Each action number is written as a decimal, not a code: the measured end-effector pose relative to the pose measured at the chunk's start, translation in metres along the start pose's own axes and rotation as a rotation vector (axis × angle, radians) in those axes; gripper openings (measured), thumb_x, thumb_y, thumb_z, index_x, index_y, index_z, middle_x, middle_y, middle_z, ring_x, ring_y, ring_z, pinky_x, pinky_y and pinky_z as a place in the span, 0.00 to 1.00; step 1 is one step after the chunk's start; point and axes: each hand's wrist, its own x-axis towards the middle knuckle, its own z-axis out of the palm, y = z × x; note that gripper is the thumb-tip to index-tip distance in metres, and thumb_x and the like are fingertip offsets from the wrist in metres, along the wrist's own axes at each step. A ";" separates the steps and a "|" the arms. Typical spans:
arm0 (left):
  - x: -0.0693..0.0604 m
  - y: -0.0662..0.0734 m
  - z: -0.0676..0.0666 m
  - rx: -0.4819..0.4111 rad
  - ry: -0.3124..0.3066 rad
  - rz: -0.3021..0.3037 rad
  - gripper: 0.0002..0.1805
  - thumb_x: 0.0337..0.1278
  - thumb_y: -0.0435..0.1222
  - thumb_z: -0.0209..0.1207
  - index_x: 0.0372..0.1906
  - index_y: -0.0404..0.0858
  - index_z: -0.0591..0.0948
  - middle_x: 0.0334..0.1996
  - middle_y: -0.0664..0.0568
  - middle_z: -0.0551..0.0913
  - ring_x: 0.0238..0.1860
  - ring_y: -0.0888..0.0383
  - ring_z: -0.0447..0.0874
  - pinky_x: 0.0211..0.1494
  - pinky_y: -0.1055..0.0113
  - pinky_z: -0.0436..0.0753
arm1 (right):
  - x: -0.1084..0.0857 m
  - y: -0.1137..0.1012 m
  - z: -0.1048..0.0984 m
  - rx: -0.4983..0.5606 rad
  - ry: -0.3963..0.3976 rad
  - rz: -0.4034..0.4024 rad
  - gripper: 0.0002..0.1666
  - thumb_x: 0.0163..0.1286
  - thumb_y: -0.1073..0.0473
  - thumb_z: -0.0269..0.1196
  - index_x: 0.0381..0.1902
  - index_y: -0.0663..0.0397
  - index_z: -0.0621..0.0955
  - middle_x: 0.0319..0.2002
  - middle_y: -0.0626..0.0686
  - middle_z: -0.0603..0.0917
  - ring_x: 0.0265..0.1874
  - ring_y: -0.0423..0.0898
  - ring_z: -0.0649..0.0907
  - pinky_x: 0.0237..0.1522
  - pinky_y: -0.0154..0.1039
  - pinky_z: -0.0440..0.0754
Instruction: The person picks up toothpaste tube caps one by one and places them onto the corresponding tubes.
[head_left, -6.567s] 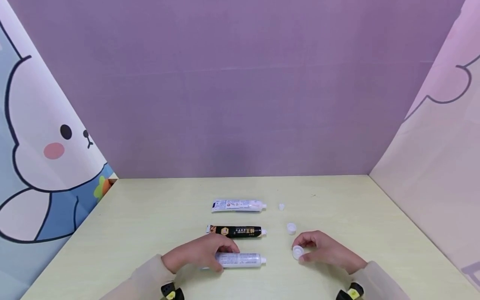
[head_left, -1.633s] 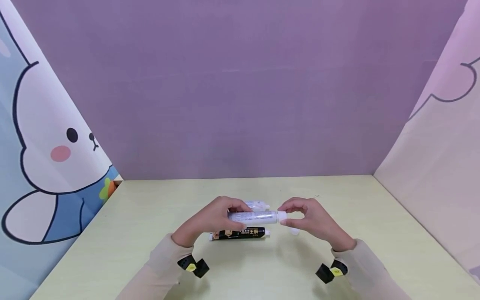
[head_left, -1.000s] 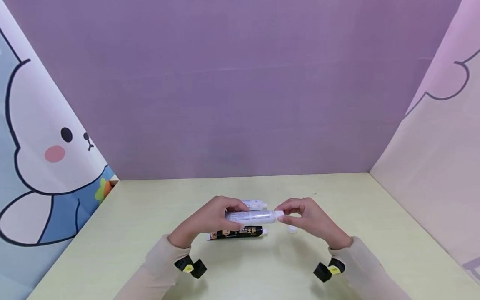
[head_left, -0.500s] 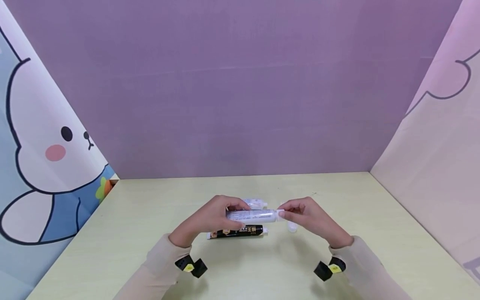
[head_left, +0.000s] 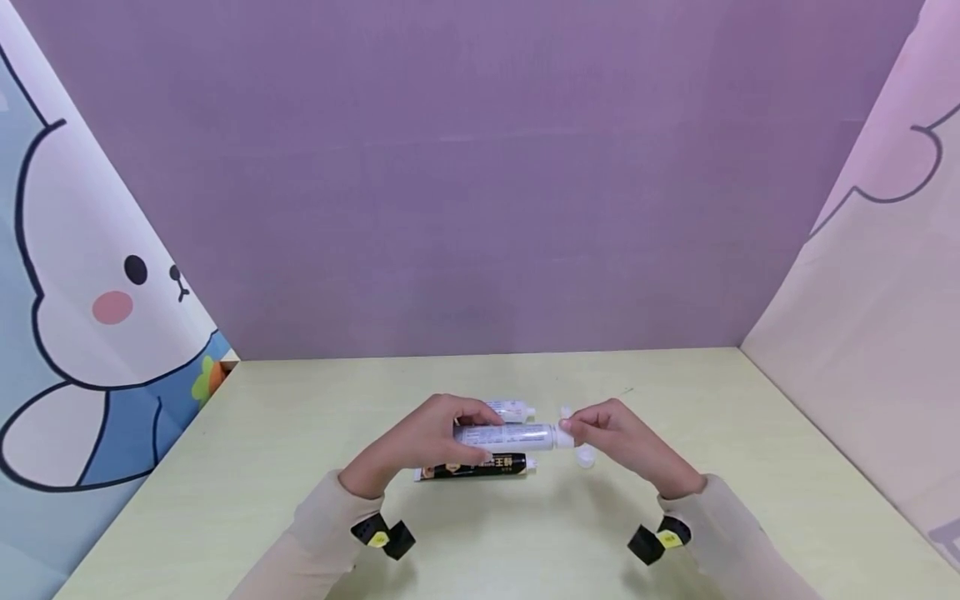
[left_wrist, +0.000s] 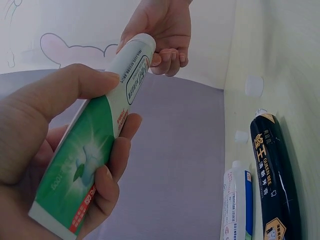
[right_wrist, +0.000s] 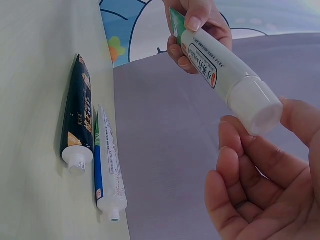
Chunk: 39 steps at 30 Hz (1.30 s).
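Note:
My left hand (head_left: 431, 435) grips a green and white toothpaste tube (left_wrist: 95, 145) above the table, its capped end pointing right. On that end sits a white screw cap (right_wrist: 255, 106), and the thumb and index finger of my right hand (head_left: 618, 435) pinch it. The tube's nozzle is hidden by the cap. Below and in front of the held tube lies a black toothpaste tube (head_left: 507, 464) with a bare nozzle. Behind it lies a white and blue toothpaste tube (head_left: 512, 410), also uncapped and partly covered by the held tube.
On the pale table (head_left: 300, 400), a wide white cap (head_left: 585, 456) lies right of the black tube. A smaller white cap (left_wrist: 241, 136) lies near the white and blue tube. A purple panel (head_left: 480, 208) stands behind, with printed panels at both sides.
Since the oldest frame, the green and white tube has been lifted off the table and the cap brought onto its end. Lately the right fingers have shifted round the cap; the left hand holds still.

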 end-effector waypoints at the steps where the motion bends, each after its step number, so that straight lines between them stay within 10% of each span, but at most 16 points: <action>1: 0.000 0.000 0.000 0.003 -0.002 -0.002 0.19 0.47 0.34 0.67 0.48 0.41 0.82 0.40 0.56 0.82 0.35 0.60 0.76 0.36 0.70 0.77 | 0.000 0.001 0.000 -0.001 -0.002 0.001 0.17 0.70 0.58 0.55 0.27 0.64 0.81 0.32 0.52 0.83 0.21 0.37 0.66 0.24 0.31 0.62; 29: 0.002 0.000 0.001 -0.023 -0.006 -0.007 0.18 0.49 0.34 0.66 0.49 0.43 0.82 0.40 0.57 0.82 0.35 0.60 0.76 0.34 0.69 0.78 | -0.001 0.005 -0.002 0.077 -0.009 0.025 0.32 0.78 0.48 0.40 0.35 0.66 0.83 0.34 0.54 0.85 0.37 0.43 0.82 0.48 0.44 0.72; 39: 0.004 0.003 -0.001 -0.029 0.002 -0.002 0.18 0.49 0.33 0.65 0.49 0.41 0.81 0.39 0.56 0.82 0.35 0.60 0.76 0.35 0.69 0.78 | -0.003 0.012 -0.007 0.016 0.002 -0.232 0.15 0.73 0.62 0.49 0.50 0.62 0.78 0.44 0.50 0.83 0.43 0.42 0.79 0.49 0.41 0.73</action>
